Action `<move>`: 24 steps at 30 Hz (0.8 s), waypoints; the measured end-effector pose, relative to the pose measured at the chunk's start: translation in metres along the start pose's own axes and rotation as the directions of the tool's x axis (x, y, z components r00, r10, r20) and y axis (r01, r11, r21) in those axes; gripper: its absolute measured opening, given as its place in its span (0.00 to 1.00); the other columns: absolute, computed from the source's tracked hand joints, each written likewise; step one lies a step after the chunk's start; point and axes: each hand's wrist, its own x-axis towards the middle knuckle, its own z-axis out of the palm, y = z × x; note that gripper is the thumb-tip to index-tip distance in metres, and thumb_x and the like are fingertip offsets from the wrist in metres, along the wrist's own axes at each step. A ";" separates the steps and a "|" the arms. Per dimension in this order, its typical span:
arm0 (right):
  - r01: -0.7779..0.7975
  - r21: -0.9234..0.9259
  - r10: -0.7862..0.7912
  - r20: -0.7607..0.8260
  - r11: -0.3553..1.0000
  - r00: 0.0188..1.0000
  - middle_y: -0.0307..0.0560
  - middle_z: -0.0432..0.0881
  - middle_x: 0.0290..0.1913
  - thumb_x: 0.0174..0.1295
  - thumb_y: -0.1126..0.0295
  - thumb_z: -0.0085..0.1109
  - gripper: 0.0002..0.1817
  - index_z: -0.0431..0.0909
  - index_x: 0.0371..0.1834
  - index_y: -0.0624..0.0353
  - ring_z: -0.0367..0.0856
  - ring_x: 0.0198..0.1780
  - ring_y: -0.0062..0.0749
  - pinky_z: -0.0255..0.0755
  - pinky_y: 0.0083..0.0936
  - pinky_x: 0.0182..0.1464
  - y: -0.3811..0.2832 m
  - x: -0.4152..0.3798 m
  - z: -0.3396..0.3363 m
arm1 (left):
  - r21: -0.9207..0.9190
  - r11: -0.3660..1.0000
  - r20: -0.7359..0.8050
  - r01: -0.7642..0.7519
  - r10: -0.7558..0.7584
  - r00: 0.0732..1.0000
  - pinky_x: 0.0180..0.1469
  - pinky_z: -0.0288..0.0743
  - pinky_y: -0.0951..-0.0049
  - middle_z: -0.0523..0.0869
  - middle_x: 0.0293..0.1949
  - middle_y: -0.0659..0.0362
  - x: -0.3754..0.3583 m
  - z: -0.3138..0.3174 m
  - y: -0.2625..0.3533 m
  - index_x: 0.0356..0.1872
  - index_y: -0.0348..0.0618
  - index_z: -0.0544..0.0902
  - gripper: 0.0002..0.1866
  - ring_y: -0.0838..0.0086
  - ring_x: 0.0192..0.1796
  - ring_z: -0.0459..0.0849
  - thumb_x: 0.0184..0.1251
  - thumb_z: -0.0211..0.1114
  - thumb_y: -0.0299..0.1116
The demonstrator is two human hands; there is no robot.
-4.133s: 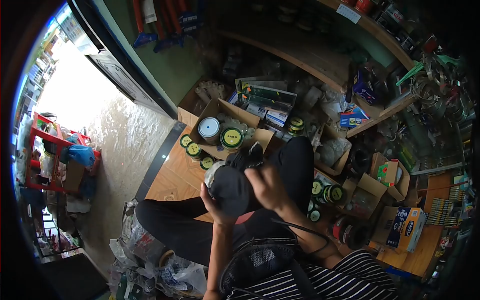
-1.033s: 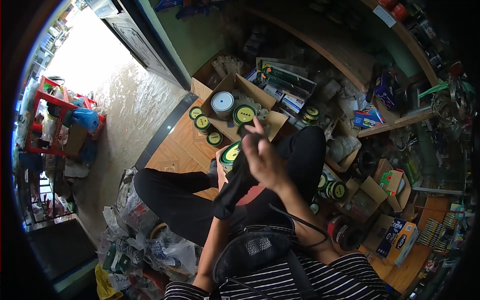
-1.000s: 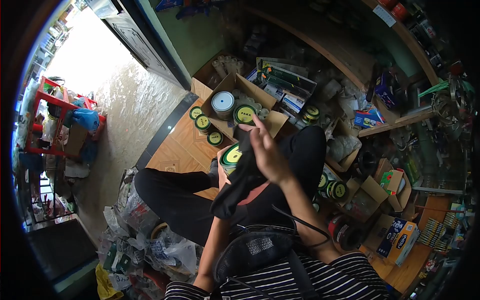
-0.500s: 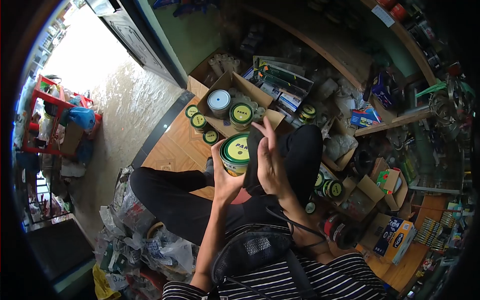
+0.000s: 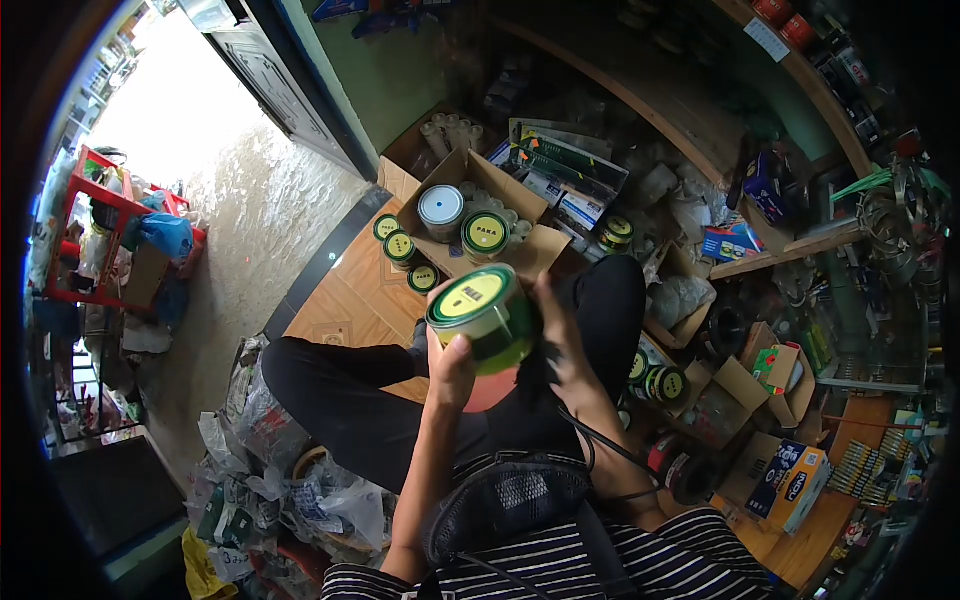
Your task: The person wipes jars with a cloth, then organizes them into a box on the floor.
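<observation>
Floor [image 5: 335, 325]: wood-toned patterned tiling, beyond the person's crossed legs [image 5: 335, 395].
Open carton [image 5: 510, 182]: cardboard, past the hands; clear vessels [image 5: 511, 215] inside, white-lidded tin [image 5: 440, 207] at its left part.
Held tin [image 5: 485, 320]: PAKA, yellow lid, green rim; tilted, raised above the legs, between both hands.
Right hand [image 5: 563, 342]: blurred, fingers bent at tin's right side; firmness of hold cannot be told.
Left hand [image 5: 452, 368]: fingers curved around tin's left side, thumb on near wall, gripping.
Black cloth [image 5: 535, 373]: between right hand and tin.

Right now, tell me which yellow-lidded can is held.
The large tilted can, clasped in the left hand. The similar PAKA can sits in the open carton; three smaller ones stand beside it.
</observation>
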 end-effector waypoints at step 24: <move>0.460 -0.499 -0.361 0.287 0.735 0.888 0.66 0.66 0.76 0.84 0.56 0.41 0.31 0.59 0.78 0.72 0.62 0.80 0.50 0.54 0.37 0.80 -0.035 -0.033 0.021 | -0.340 0.911 0.271 0.234 -0.144 0.952 0.76 0.66 0.51 0.73 0.74 0.52 -0.008 -0.022 -0.021 0.78 0.46 0.66 0.56 0.59 0.73 0.74 0.60 0.56 0.81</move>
